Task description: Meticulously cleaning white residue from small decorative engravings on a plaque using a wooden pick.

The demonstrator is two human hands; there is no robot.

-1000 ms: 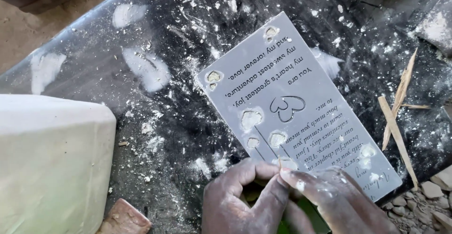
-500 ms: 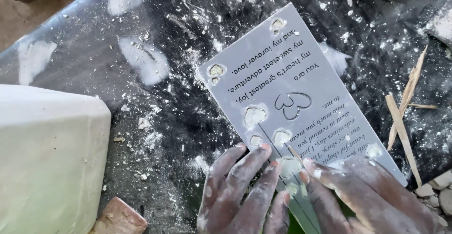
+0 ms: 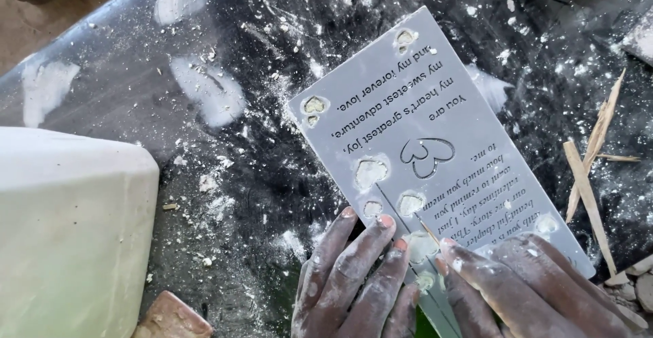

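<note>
A grey rectangular plaque (image 3: 435, 120) with engraved lettering, a double-heart outline and small heart-shaped hollows filled with pale paste lies tilted on a dark, dusty surface (image 3: 272, 59). My left hand (image 3: 354, 277), dusted white, rests flat with fingers spread on the plaque's near-left edge. My right hand (image 3: 524, 290) lies on the plaque's near end and pinches a thin pointed stick (image 3: 428, 230) whose tip sits at a filled heart (image 3: 420, 246).
A large white block (image 3: 68, 236) stands at the left. A reddish-brown piece (image 3: 170, 317) lies at the bottom edge. Wooden splinters (image 3: 588, 175) lie to the right. Small stones (image 3: 639, 280) lie at the lower right. White paste smears and crumbs dot the surface.
The view has shifted so the plaque sits higher. My left hand went from curled to flat with fingers spread on the plaque's edge. My right hand stays at the near end.
</note>
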